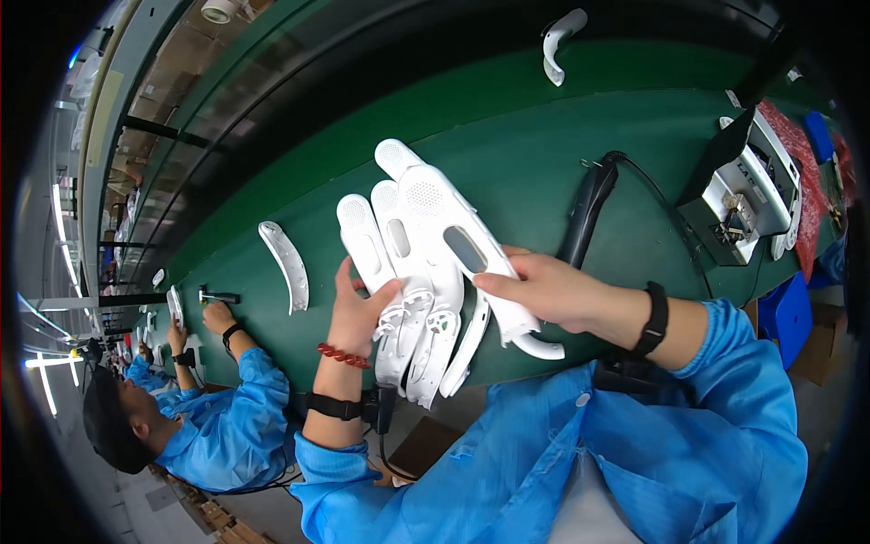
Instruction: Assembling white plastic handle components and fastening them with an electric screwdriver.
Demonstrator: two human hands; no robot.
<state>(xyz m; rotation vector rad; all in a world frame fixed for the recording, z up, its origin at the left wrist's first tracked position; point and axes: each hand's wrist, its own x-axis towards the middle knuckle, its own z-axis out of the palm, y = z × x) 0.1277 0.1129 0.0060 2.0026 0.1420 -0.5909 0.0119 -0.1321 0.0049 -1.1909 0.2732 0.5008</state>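
In front of me a bunch of long white plastic housings [385, 222] lies fanned out, with rounded perforated ends pointing away and ribbed inner sides showing near the table's front edge. My right hand [548, 290] grips the topmost white plastic housing [462, 238], thumb on its upper face below a dark oval window; the other fingers are mostly hidden beneath. At the left of the bunch, my left hand [355, 306] is closed round the outermost housing, its thumb against the side. More curved white shells [469, 347] stick out below, partly covered.
A black corded handheld tool [589, 208] lies right of the housings. Farther right stand an open dark box [734, 195] with metal parts and a blue bin [784, 317]. Single curved white pieces lie left [288, 267] and at the back [560, 45]. A co-worker [217, 426] sits at left.
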